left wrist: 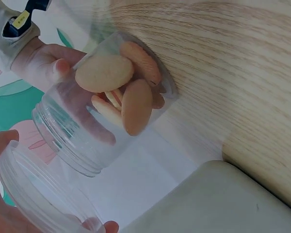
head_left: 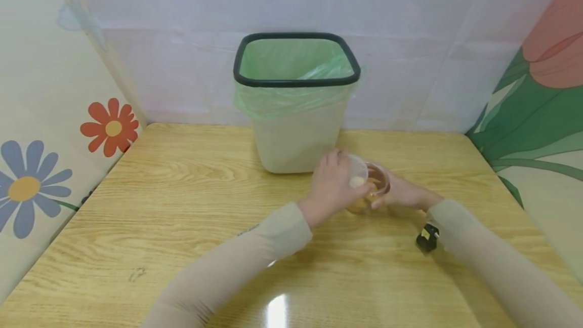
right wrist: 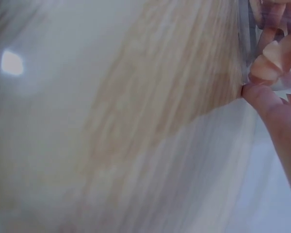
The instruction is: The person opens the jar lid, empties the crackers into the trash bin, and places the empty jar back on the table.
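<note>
My left hand [head_left: 331, 182] grips a clear round lid [left wrist: 43, 194] by its rim, its fingertips showing at the edge in the left wrist view. Apart from the lid, the threaded mouth of a clear jar [left wrist: 72, 145] faces it. My right hand [head_left: 403, 192] holds this jar round its side, with the thumb and fingers seen against the plastic. Several oval tan biscuits [left wrist: 105, 73] lie inside, toward the jar's bottom. In the right wrist view only part of the jar and biscuits [right wrist: 267, 68] shows at the upper right corner.
A pale bin [head_left: 300, 135] with a dark rim and a green liner bag [head_left: 291, 101] stands just behind the hands. The wooden table [head_left: 191, 186] runs back to a white sheet [head_left: 182, 65]. Flower-patterned panels [head_left: 109, 128] flank both sides.
</note>
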Demonstrator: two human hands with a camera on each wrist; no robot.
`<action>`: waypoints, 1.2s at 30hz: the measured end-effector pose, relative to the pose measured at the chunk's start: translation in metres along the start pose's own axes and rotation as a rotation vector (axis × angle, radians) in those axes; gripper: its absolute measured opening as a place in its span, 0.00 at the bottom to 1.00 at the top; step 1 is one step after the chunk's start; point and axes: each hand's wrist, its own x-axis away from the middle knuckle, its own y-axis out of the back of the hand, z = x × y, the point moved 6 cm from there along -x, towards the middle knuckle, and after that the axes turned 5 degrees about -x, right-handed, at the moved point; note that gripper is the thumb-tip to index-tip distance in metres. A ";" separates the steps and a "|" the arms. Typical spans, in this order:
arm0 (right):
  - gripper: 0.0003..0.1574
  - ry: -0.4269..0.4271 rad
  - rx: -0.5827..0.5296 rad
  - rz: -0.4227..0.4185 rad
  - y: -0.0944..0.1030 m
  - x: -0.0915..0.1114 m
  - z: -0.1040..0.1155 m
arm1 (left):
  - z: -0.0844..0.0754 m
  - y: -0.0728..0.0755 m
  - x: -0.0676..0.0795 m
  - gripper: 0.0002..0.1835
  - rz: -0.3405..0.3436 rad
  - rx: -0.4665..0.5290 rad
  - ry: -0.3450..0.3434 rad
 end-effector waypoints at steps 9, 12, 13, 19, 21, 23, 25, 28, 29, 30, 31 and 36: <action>0.67 -0.001 0.007 -0.006 0.001 0.002 -0.002 | 0.006 -0.002 0.003 0.51 0.003 0.022 0.005; 0.66 0.004 0.014 0.003 0.000 0.001 -0.002 | 0.009 -0.003 0.004 0.52 0.000 0.049 0.017; 0.65 0.004 0.014 0.007 0.000 0.001 -0.002 | 0.010 -0.003 0.005 0.52 -0.001 0.056 0.023; 0.65 0.014 0.019 0.011 -0.001 0.001 -0.001 | 0.014 0.000 0.007 0.52 -0.008 0.059 0.031; 0.66 0.010 0.031 0.004 0.000 0.001 -0.001 | 0.015 0.000 0.008 0.52 -0.010 0.059 0.032; 0.66 0.007 0.044 -0.003 0.001 0.002 -0.001 | 0.016 0.000 0.008 0.52 -0.006 0.057 0.035; 0.66 0.007 0.050 -0.005 0.001 0.002 -0.002 | 0.018 0.000 0.008 0.52 -0.002 0.060 0.036; 0.66 0.007 0.051 -0.006 0.000 0.002 -0.002 | 0.020 -0.001 0.009 0.52 0.006 0.072 0.034; 0.66 0.011 0.050 -0.005 0.000 0.002 -0.002 | 0.021 -0.001 0.010 0.52 0.005 0.076 0.031; 0.66 0.014 0.047 -0.006 0.000 0.002 -0.002 | 0.021 -0.001 0.010 0.52 0.004 0.077 0.029; 0.65 0.017 0.046 -0.005 0.000 0.002 -0.001 | 0.021 -0.001 0.010 0.52 0.004 0.076 0.027; 0.65 0.030 0.033 -0.002 -0.001 0.002 -0.001 | 0.023 0.000 0.011 0.51 -0.008 0.061 0.024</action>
